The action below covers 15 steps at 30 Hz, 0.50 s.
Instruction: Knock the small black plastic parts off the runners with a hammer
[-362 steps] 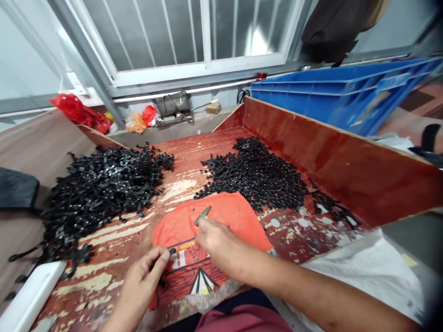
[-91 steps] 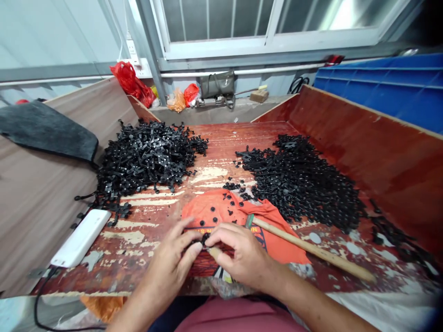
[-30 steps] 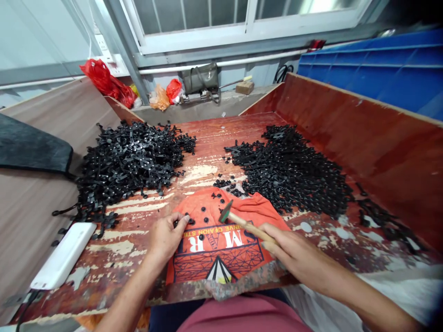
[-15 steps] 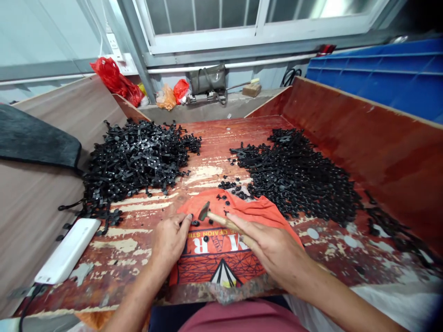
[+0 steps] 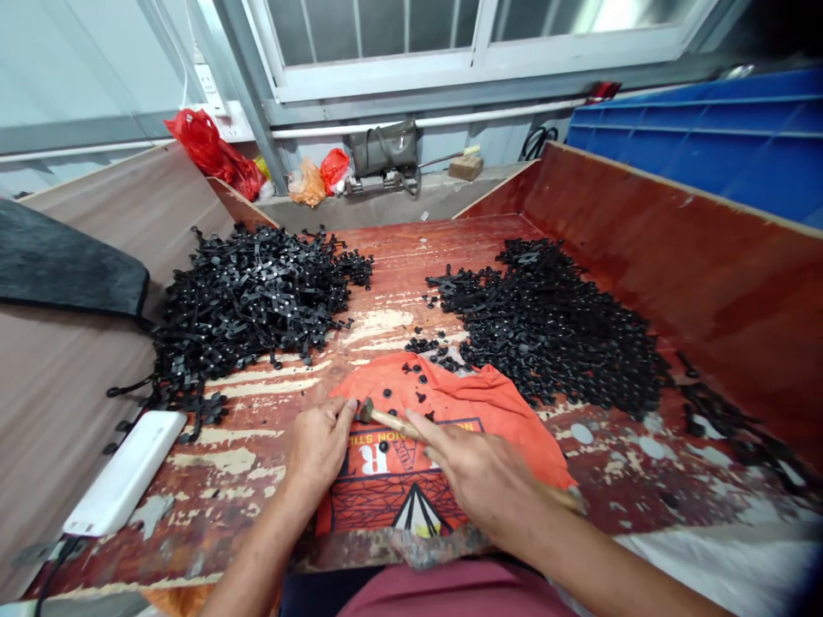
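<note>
An orange printed cloth [image 5: 507, 420] lies at the near edge of a worn red wooden tray [image 5: 411, 248]. My right hand [image 5: 479, 471] grips a small hammer [image 5: 386, 418] by its wooden handle, with the head down on the cloth by my left fingertips. My left hand [image 5: 318, 446] rests at the cloth's left edge, fingers pinched on a small black part that I can barely see. Several loose small black parts [image 5: 421, 377] dot the cloth's far side.
A pile of black plastic strips [image 5: 250, 300] fills the tray's left, a pile of smaller black pieces [image 5: 553, 326] its right. A white power bank [image 5: 125, 471] lies near left. Blue crates [image 5: 707, 146] stand behind the right wall. Bags and a red plastic bag [image 5: 209, 150] sit under the window.
The hammer head has come down from raised to the cloth beside my left fingers. My right hand moved left and nearer with it. My left hand stayed put.
</note>
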### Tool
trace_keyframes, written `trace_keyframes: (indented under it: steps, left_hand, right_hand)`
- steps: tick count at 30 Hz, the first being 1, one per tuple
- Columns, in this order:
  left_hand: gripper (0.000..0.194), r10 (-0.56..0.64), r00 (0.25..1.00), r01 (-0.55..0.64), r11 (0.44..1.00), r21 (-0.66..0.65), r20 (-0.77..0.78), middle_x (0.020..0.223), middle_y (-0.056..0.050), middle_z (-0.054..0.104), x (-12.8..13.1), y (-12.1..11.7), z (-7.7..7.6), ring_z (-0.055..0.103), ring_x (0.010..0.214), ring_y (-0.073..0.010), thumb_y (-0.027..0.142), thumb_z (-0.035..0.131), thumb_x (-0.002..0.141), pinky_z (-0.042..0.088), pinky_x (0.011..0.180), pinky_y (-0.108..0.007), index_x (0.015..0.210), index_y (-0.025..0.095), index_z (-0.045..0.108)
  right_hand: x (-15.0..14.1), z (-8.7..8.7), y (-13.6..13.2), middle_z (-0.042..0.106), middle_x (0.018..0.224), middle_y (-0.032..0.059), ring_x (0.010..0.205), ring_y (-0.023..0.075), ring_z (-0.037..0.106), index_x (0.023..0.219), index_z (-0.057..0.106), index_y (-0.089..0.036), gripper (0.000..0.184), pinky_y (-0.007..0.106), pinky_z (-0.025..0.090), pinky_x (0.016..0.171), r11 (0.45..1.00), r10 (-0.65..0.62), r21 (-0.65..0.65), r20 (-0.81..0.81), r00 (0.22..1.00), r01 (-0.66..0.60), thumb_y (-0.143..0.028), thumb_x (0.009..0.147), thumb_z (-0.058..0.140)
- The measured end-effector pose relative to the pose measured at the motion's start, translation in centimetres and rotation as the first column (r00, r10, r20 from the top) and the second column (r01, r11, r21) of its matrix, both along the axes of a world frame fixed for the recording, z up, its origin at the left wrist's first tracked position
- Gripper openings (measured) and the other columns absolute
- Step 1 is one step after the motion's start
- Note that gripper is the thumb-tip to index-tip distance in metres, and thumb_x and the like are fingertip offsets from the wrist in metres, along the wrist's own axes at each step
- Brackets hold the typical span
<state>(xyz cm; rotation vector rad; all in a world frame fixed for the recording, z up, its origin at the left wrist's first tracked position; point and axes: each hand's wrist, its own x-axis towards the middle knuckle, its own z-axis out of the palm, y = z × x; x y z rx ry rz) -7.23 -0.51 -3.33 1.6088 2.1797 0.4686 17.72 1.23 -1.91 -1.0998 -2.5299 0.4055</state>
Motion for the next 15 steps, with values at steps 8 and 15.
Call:
trace_keyframes:
  steps: [8,15]
  left_hand:
    - [0.045,0.007,0.998,-0.007,1.0,-0.001,0.065,0.074,-0.006,0.071,-0.4,-0.2,-0.7,0.065,0.073,-0.0226,0.044,0.035,0.096,0.035,0.065,-0.028,0.074,0.02,0.067]
    - [0.038,-0.142,0.926,0.146,0.989,0.014,0.35,0.066,0.0,0.059,-1.3,-1.3,1.2,0.057,0.069,-0.0197,0.046,0.04,0.092,0.037,0.065,-0.027,0.066,0.021,0.054]
  right_hand:
    - [-0.8,0.5,0.2,0.078,0.103,0.0023,0.088,0.0203,0.074,0.154,0.033,-0.035,0.06,0.029,0.057,0.076,0.992,0.003,-0.124,-0.004,1.0,-0.004,-0.018,0.098,0.046]
    - [0.7,2.7,1.1,0.056,0.144,-0.0068,0.112,0.0163,0.067,0.152,0.029,-0.045,0.053,0.031,0.054,0.094,0.937,-0.06,-0.348,-0.219,0.974,-0.02,-0.022,0.105,0.035]
